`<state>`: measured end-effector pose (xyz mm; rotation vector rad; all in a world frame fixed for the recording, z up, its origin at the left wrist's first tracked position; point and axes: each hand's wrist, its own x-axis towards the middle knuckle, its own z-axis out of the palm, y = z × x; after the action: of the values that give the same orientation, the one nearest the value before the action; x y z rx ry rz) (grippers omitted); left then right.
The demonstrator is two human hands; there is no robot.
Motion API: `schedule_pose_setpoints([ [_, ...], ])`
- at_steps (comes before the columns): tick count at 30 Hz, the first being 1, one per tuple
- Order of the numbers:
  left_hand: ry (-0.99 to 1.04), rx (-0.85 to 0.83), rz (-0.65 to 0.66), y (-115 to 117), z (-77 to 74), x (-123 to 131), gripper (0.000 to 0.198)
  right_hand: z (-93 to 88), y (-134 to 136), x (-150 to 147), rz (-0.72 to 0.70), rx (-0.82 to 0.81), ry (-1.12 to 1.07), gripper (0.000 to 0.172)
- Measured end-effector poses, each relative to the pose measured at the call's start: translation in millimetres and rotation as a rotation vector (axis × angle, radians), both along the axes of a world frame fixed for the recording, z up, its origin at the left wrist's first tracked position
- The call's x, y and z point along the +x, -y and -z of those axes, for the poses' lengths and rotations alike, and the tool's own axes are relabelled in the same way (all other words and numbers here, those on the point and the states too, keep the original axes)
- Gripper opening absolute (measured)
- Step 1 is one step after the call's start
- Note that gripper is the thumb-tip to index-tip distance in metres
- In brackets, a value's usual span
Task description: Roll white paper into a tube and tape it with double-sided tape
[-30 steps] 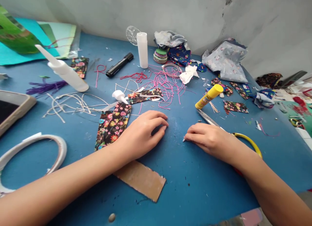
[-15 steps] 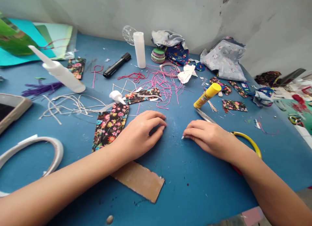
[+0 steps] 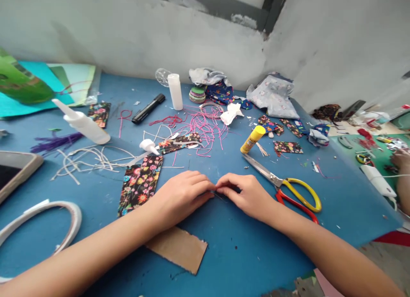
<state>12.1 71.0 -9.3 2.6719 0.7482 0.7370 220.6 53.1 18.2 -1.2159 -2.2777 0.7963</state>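
Both hands rest on the blue table (image 3: 224,245), fingertips meeting at its middle. The left hand (image 3: 181,196) and right hand (image 3: 245,195) pinch together over something small and dark; what it is cannot be made out. A second ago the hands lay apart, with bare table between them; now the right hand has slid left to touch the other, uncovering the yellow-and-red scissors (image 3: 288,188), which lie just right of it, blades pointing away. A floral fabric strip (image 3: 140,183) lies beside the left hand, and a cardboard piece (image 3: 179,248) pokes out from under the left forearm. Farther back sit a yellow glue stick (image 3: 253,139), tangled pink thread (image 3: 201,126), a black marker (image 3: 148,108), white bottles and fabric scraps. Another person's hand (image 3: 402,159) shows at the far right edge.
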Motion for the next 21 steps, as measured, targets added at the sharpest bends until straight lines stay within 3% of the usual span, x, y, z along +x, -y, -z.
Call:
schedule_pose_setpoints([
  [3, 0.013, -0.025, -0.008, -1, 2.3, 0, 0.018, -19.1, -6, 15, 0.030, 0.135, 0.113, 0.010],
  [7, 0.065, -0.032, -0.035, 1, 1.6, 0, 0.021, -64.0, -10, 50, 0.390, 0.320, 0.266, 0.014],
  [10, 0.100, -0.009, -0.022, 2, 0.1, -1, 0.023, -85.1, -8, 72, 0.522, 0.315, 0.426, 0.015],
  [16, 0.122, -0.021, 0.030, 4, -8.2, 2, 0.021, -79.2, -2, 89, 0.509, 0.221, 0.595, 0.022],
  [21, 0.093, -0.106, 0.022, 19, -22.7, 3, 0.023, -78.8, 0, 76, 0.448, 0.203, 0.611, 0.022],
])
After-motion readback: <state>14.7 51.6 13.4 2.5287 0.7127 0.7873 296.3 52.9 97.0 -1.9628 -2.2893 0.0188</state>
